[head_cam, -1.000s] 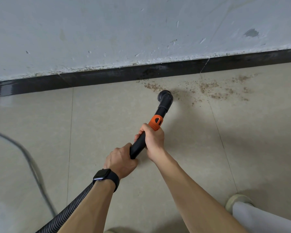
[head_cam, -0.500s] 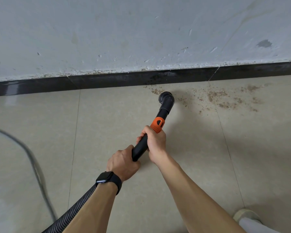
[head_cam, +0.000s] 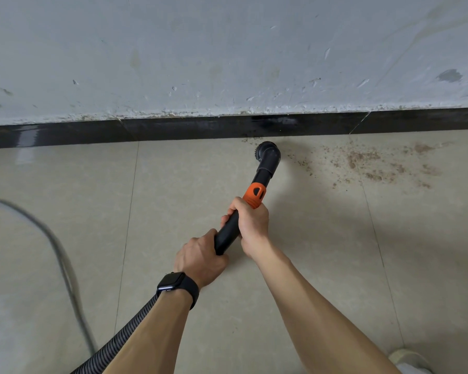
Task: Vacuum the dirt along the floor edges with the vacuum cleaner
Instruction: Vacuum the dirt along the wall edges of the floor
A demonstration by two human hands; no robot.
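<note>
While both hands grip one black plastic vacuum wand (head_cam: 227, 236), the right hand (head_cam: 253, 224) wraps it just below its single orange collar (head_cam: 254, 196); the left hand (head_cam: 200, 259), one black smartwatch (head_cam: 177, 286) at its wrist, wraps the lower end, where one ribbed black hose (head_cam: 125, 338) runs off. Round black brush nozzle (head_cam: 266, 155) sits on the beige tiled floor (head_cam: 189, 184), just beside the glossy black skirting board (head_cam: 173, 129) under a scuffed grey wall (head_cam: 227, 63). Brown crumbly dirt (head_cam: 368, 163) lies scattered right of the nozzle in several patches; one grey cable (head_cam: 62, 263) curves across the floor at left.
</note>
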